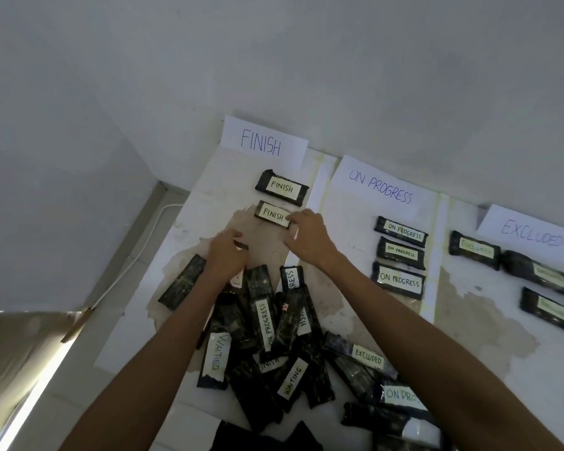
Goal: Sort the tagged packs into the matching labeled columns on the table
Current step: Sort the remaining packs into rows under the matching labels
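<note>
Black glossy wrap suggests the FINISH pack (272, 214), second below the FINISH sign (261, 145) on the bench (189, 229), is light, pliable and slippery: grip its short end, where your right hand (308, 237) pinches it; your left hand (227, 253), farther below the sign, has a hold that cannot be told.

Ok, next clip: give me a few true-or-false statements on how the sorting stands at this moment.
1. Two packs lie under the FINISH sign: the upper FINISH pack and the lower FINISH pack. True.
2. The right hand holds an ON PROGRESS pack. False: it holds the right end of the lower FINISH pack.
3. Three packs lie in the ON PROGRESS column. True.
4. The EXCLUDED column has no packs. False: three lie there.
5. The unsorted pile shows only WAITING tags. False: ON PROGRESS and EXCLUDED tags show too.
</note>
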The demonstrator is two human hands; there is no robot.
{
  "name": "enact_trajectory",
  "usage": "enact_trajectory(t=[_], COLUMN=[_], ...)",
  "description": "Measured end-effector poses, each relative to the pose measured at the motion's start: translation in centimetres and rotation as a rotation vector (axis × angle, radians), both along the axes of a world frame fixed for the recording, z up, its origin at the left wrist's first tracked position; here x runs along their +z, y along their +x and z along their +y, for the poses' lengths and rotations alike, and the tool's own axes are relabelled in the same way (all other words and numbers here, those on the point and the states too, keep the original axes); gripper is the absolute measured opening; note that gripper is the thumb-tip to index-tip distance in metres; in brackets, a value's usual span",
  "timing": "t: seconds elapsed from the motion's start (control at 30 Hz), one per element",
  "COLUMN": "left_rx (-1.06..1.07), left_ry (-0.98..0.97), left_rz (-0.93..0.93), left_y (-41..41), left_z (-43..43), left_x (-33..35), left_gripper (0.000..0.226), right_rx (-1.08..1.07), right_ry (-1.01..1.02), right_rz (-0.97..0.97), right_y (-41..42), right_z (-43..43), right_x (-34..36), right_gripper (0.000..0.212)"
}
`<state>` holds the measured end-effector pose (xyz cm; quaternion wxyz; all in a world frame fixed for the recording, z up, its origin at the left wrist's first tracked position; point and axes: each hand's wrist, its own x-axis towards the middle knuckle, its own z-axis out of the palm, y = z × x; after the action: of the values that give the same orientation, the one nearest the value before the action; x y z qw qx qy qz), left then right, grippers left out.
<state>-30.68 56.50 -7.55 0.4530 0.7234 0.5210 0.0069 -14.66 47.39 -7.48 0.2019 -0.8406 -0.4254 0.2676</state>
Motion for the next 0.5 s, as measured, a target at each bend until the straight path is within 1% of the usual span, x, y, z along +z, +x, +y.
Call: enact_trajectory(t=[0.07,0.13,0.2,0.27,0.33,0.4,0.5], left_rx=[0.09,0.219,0.313,0.362,0.407,0.435,0.369], left_ry=[-0.076,-0.208,-0.324,-0.386,-0.425,-0.443,-0.474], left_rz=[-0.061,-0.142,-0.208,-0.236,-0.262,-0.289,-0.297], left_y=[-0.7,-1.0,-1.3,-1.5,-1.6,-1.5,-1.1], left_z=[-0.1,-0.5,-0.9,-1.5,-2.3,-3.3,-4.8], left_x=[1.3,2.6,3.5,3.9,4.1,4.4,4.6], left_gripper=[0.042,0.038,0.037,0.036,0.037,0.04,0.049], right_rx=[0.003,-0.031,-0.065,-0.089,-0.105,-0.094,-0.127], right_ry=[0.014,0.011,0.006,0.009,0.013,0.034,0.085], right_rz=[0.155,0.292,0.399,0.48,0.503,0.48,0.468], right_y=[-1.0,-2.4,-3.8,-5.3,-6.7,-7.7,-8.2], right_z=[-1.7,-3.3,-4.6,-5.6,-6.3,-6.7,-7.5], right_x=[1.7,3.3,4.3,4.9,5.3,5.5,5.4], right_gripper=[0.037,0.034,0.035,0.043,0.056,0.063,0.055])
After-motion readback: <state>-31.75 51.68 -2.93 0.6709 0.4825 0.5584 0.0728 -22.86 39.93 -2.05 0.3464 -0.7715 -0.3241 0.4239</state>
